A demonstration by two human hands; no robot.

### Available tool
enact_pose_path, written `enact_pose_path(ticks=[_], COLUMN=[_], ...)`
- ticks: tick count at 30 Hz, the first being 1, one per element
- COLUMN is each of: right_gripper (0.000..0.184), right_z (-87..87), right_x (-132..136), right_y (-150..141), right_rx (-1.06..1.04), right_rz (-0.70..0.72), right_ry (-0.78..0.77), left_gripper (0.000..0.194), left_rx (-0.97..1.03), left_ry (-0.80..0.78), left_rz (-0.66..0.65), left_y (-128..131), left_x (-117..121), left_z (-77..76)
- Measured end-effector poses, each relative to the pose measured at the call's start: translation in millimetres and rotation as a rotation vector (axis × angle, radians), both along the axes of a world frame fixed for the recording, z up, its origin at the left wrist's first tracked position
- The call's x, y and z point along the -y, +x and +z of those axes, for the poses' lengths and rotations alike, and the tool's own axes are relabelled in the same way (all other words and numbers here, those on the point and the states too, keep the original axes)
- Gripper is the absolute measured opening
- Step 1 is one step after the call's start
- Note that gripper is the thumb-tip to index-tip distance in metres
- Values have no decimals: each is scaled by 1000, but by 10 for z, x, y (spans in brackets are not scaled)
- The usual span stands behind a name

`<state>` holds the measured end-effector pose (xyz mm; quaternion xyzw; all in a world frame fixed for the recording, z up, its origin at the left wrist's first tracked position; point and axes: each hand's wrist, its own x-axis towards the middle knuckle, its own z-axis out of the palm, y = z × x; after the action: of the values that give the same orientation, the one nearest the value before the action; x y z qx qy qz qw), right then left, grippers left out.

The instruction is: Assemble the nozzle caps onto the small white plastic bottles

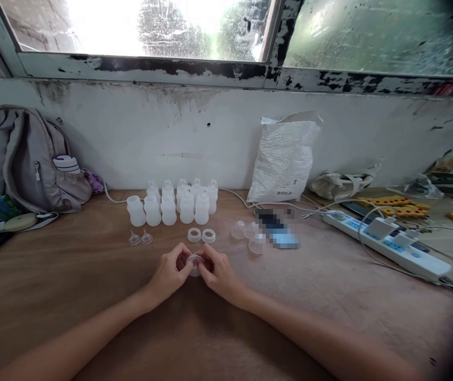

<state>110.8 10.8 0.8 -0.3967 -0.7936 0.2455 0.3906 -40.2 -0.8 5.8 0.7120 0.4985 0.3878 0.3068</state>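
Note:
Both hands meet at the near middle of the wooden table, fingers closed around one small piece. My left hand (174, 266) pinches its left side, and my right hand (217, 271) pinches the right side. The piece looks like a baby bottle's screw ring (195, 257) with a clear teat (195, 271) showing beneath; fingers hide part of both. Just beyond lie two white screw rings (201, 235). Two clear teats (140, 237) rest on the table to the left. Clear dome caps (245, 230) lie to the right. Behind stand frosted baby bottles (168, 210) in rows; the front left bottle (136, 211) has an open top.
A partly blurred phone (277, 230) lies right of the caps. Farther right are a white power strip (385, 244) with plugs and cables, and yellow parts (395, 205). A white plastic bag (284, 159) leans on the wall. A grey backpack (31, 159) stands at left.

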Motion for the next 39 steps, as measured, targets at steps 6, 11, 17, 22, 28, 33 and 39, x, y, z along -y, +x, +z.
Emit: enact_pose_path(ticks=[6, 11, 17, 22, 28, 33, 39], right_gripper=[7, 20, 21, 22, 20, 15, 12], right_z=[21, 25, -70, -75, -50, -56, -47], right_x=[-9, -3, 1, 7, 16, 24, 30], right_y=[2, -9, -10, -9, -15, -1, 5], right_rx=[-19, -50, 18, 41, 6, 29, 51], right_rz=[7, 9, -18, -14, -54, -41, -17], right_ry=[-37, -41, 7, 22, 40, 29, 43], left_gripper=[13, 9, 14, 9, 8, 4, 1], left_rx=[59, 94, -7, -50, -14, -73, -121], left_ry=[-38, -27, 49, 60, 72, 94, 102], left_rz=[-3, 0, 34, 38, 80, 69, 45], left_y=[-12, -3, 3, 3, 10, 17, 17], left_x=[-19, -11, -14, -11, -10, 9, 38], left_z=[-28, 14, -15, -17, -2, 3, 14])
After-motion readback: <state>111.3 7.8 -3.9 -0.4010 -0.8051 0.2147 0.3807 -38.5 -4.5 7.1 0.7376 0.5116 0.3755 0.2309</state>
